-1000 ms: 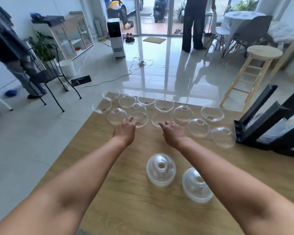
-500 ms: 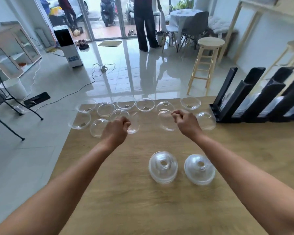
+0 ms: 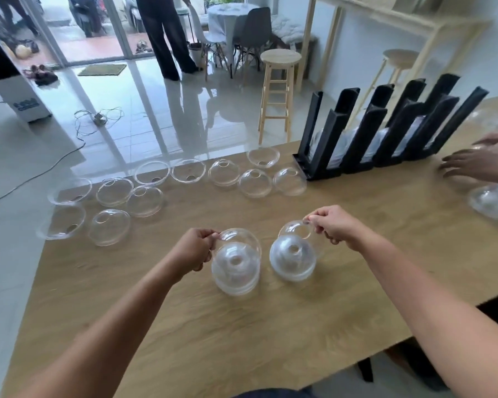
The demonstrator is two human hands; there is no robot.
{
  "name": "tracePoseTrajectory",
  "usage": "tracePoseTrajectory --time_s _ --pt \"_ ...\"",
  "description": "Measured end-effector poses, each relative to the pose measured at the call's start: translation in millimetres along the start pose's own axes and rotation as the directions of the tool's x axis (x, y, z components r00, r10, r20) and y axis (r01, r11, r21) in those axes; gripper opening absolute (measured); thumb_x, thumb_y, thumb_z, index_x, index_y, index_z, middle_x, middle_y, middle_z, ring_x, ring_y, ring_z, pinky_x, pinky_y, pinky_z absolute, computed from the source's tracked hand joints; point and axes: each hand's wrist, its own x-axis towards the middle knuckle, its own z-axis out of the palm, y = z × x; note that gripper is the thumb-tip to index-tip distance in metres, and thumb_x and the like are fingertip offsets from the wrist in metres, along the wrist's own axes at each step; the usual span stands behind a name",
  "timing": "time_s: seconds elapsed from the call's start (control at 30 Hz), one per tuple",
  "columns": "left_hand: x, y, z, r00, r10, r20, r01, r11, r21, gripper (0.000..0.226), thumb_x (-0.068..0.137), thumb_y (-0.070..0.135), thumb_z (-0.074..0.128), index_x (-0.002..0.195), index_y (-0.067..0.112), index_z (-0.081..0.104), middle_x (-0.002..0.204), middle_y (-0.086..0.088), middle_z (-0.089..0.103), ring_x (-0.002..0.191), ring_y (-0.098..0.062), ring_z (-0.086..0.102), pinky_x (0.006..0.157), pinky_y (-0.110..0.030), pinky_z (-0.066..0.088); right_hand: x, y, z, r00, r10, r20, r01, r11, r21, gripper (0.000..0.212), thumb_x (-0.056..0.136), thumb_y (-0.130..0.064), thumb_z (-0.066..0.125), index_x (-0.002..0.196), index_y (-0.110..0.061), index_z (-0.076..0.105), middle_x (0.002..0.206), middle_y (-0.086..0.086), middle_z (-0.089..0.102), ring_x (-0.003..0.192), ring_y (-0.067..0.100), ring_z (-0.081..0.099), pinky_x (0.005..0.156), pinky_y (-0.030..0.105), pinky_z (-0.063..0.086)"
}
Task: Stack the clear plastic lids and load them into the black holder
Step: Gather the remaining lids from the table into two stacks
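The left hand is clamped by thumb and fingertips on the rim of a clear domed plastic lid, holding it tilted just above the left stack of nested clear lids, which stands dome-up on the light wooden table. The right hand pinches a second clear domed lid in the same way, tilted over the right stack of nested clear lids just beside the first; whether either held lid touches its stack cannot be told through the clear plastic. The two hands are well apart, each with fingers curled around its lid's edge. Loose clear lids lie scattered along the table's far edge, some dome-up and some rim-up, with a cluster toward the far left corner. The black holder with slanted upright channels stands at the far right of the table, just beside the nearest loose lid, and pale clear plastic shows between its uprights. At the right edge another person's hands reach over the table above a further pile of clear lids. A round wooden stool stands on the glossy tiled floor beyond.
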Motion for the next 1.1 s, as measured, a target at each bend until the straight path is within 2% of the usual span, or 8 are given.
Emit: tracePoseTrajectory --time_s 0.17,0.23,0.3,0.4,0.5,0.6,0.77,1.1 --pt "4 -12 9 0.994 0.080 -0.080 -0.072 0.992 0.099 0.026 0.098 0.011 0.047 0.102 0.017 0.072 0.068 0.005 0.065 0.047 0.001 0.052 0.040 -0.013 0.040 2 24 16 1.000 0.019 -0.024 -0.018 0.998 0.065 0.020 0.096 -0.015 0.051 0.091 -0.015 0.071 0.068 0.001 0.054 0.046 0.009 0.035 0.042 0.024 0.026" --pt "7 -16 11 0.984 0.120 -0.129 -0.099 0.982 0.162 0.025 0.098 0.013 0.049 0.111 0.017 0.069 0.101 -0.004 0.070 0.084 -0.007 0.067 0.076 -0.025 0.055 3 28 20 0.999 0.014 -0.049 -0.011 0.998 0.061 0.019 0.094 -0.014 0.052 0.090 -0.015 0.071 0.069 0.000 0.057 0.046 0.009 0.038 0.040 0.023 0.028" --pt "5 -19 12 0.965 0.164 -0.205 -0.090 0.940 0.328 0.028 0.097 0.027 0.050 0.122 0.025 0.063 0.123 -0.010 0.059 0.104 -0.021 0.063 0.097 -0.041 0.047 3 32 24 0.992 -0.033 -0.120 0.035 0.999 0.022 0.018 0.091 -0.014 0.054 0.089 -0.017 0.072 0.072 -0.003 0.062 0.055 0.011 0.048 0.045 0.022 0.037" --pt "-14 -19 22 0.919 0.312 -0.240 -0.170 0.864 0.473 0.053 0.085 0.065 0.045 0.132 0.042 0.048 0.132 -0.005 0.043 0.117 -0.024 0.050 0.101 -0.043 0.041 -3 38 27 0.965 -0.156 -0.212 0.151 0.988 -0.036 0.017 0.091 -0.030 0.063 0.100 -0.019 0.069 0.087 -0.003 0.067 0.083 0.016 0.061 0.075 0.029 0.050" --pt "-34 -27 43 0.902 0.419 -0.103 -0.317 0.805 0.501 0.086 0.061 0.084 0.052 0.139 0.052 0.032 0.149 0.000 0.025 0.137 -0.020 0.024 0.110 -0.043 0.029 -21 42 30 0.978 -0.207 -0.033 0.202 0.973 -0.109 0.079 0.068 -0.072 0.066 0.132 -0.028 0.051 0.115 -0.003 0.052 0.105 0.013 0.055 0.091 0.032 0.048" --pt "-36 -39 56 0.918 0.396 -0.029 -0.300 0.740 0.601 0.105 0.054 0.069 0.075 0.141 0.058 0.016 0.156 0.004 0.005 0.143 -0.022 0.015 0.109 -0.045 0.033 -29 50 39 0.974 -0.181 0.135 0.213 0.931 -0.295 0.113 0.050 -0.073 0.075 0.146 -0.046 0.022 0.140 -0.003 0.038 0.130 0.016 0.042 0.105 0.035 0.039" --pt "-27 -49 57 0.875 0.469 -0.118 -0.301 0.719 0.626 0.102 0.060 0.042 0.083 0.138 0.058 0.020 0.152 0.002 0.018 0.138 -0.022 0.026 0.097 -0.041 0.044 -21 49 56 0.957 -0.256 0.139 0.289 0.893 -0.346 0.108 0.058 -0.049 0.084 0.143 -0.054 0.018 0.148 -0.003 0.036 0.132 0.019 0.040 0.103 0.033 0.039" --pt "-24 -47 34 0.894 0.419 -0.159 -0.237 0.743 0.625 0.106 0.059 0.043 0.084 0.143 0.053 0.020 0.155 -0.001 0.012 0.141 -0.022 0.019 0.106 -0.041 0.038 -6 18 71 0.953 -0.266 0.147 0.302 0.880 -0.367 0.111 0.059 -0.050 0.085 0.147 -0.046 0.017 0.148 0.001 0.034 0.132 0.019 0.040 0.100 0.032 0.039"
